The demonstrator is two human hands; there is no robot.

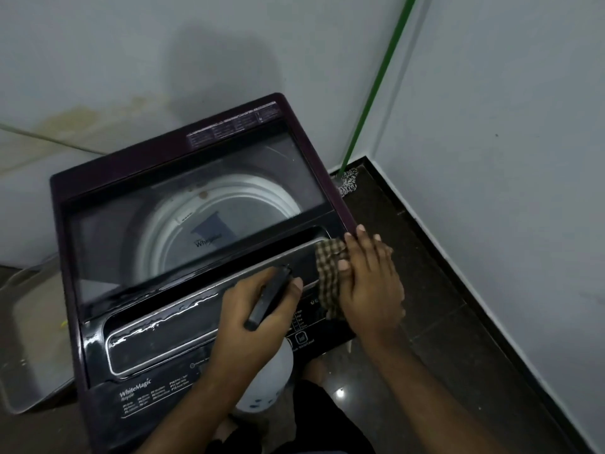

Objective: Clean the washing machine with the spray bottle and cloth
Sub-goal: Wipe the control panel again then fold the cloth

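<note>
A dark top-loading washing machine (98, 198) with a glass lid fills the middle of the view; its drum shows through the glass. Wet streaks lie on the control panel (157, 342) at the front. My left hand (252, 309) grips the black trigger head of the spray bottle (265, 381), whose white body hangs below my wrist. My right hand (370, 276) presses a brown checked cloth (329, 276) flat on the panel's right end.
A green-handled mop (370, 103) leans in the corner behind the machine's right side. White walls stand behind and to the right. A grey tub (29, 339) sits on the floor at the left. Dark tiled floor (442, 322) lies to the right.
</note>
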